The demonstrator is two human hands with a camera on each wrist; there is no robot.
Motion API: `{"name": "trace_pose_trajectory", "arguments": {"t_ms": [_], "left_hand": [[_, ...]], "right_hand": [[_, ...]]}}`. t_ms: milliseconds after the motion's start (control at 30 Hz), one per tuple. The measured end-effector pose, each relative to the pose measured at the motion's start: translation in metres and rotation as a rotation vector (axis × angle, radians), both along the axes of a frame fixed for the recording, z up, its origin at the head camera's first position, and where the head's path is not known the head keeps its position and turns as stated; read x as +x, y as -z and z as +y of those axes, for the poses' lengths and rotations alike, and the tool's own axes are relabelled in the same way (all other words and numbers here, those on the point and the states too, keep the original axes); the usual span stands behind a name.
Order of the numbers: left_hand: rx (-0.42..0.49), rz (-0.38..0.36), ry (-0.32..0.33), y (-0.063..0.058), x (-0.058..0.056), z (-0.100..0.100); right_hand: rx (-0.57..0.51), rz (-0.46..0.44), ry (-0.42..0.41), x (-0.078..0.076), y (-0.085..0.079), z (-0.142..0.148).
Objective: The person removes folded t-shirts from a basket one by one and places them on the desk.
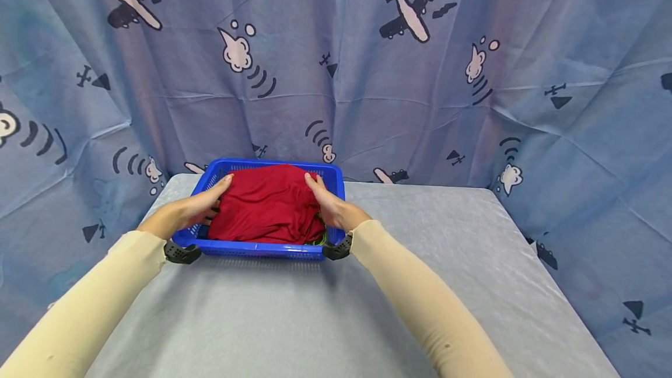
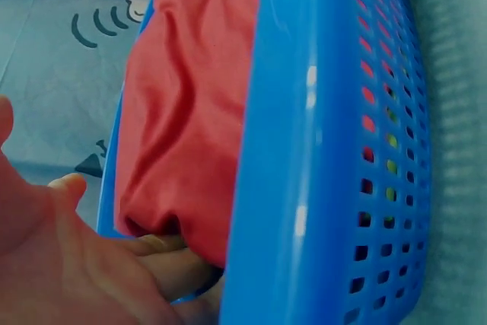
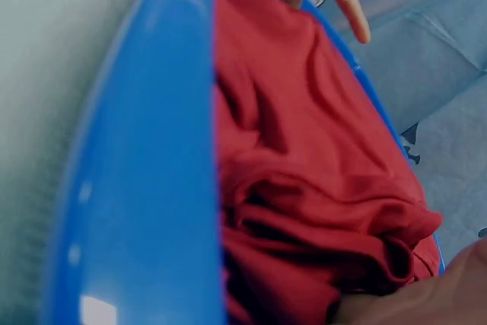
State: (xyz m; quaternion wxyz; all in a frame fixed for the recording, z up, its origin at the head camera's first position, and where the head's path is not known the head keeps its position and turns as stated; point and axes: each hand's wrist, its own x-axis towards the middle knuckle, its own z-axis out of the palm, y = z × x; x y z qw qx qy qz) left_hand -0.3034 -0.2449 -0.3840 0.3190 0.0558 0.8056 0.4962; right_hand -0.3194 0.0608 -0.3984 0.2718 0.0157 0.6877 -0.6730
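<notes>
A red cloth, loosely folded and wrinkled, lies in a blue plastic basket with perforated sides. At the cloth's left edge is my left hand, thumb raised apart; in the left wrist view its fingers reach under the fabric. My right hand is at the opposite edge, its thumb extended upward and its lower fingers hidden by the cloth and basket. Bunched folds of the cloth lie close to the right hand in the right wrist view.
The basket stands on a table with a pale grey cover, near its back edge. A blue curtain printed with airplanes hangs behind and along the sides. Something yellow-green peeks out below the cloth at the basket's front right.
</notes>
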Motion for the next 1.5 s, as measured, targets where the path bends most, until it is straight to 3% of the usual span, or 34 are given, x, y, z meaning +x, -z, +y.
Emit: {"name": "trace_pose_trajectory", "arguments": {"t_ms": [167, 400, 667, 767, 1067, 1233, 1500], "left_hand": [[-0.008, 0.009, 0.047, 0.001, -0.002, -0.001], [-0.051, 0.078, 0.04, -0.002, -0.003, 0.001], [-0.075, 0.031, 0.085, -0.005, -0.004, 0.003], [-0.092, 0.032, 0.111, -0.006, -0.003, 0.005], [-0.068, 0.035, 0.152, -0.005, -0.003, 0.012], [-0.056, 0.031, 0.125, -0.003, -0.006, 0.012], [-0.062, 0.068, 0.135, 0.003, -0.011, 0.011]], "right_hand": [[0.007, -0.017, -0.015, 0.001, 0.003, 0.002], [0.08, 0.022, -0.05, 0.0, 0.002, 0.002], [0.257, 0.119, -0.282, 0.003, 0.002, 0.003], [0.273, 0.137, -0.325, 0.004, 0.001, 0.004], [0.247, 0.132, -0.315, 0.003, 0.002, 0.004], [0.239, 0.182, -0.253, 0.001, 0.006, 0.002], [0.276, 0.27, -0.177, 0.0, 0.012, -0.003]]}}
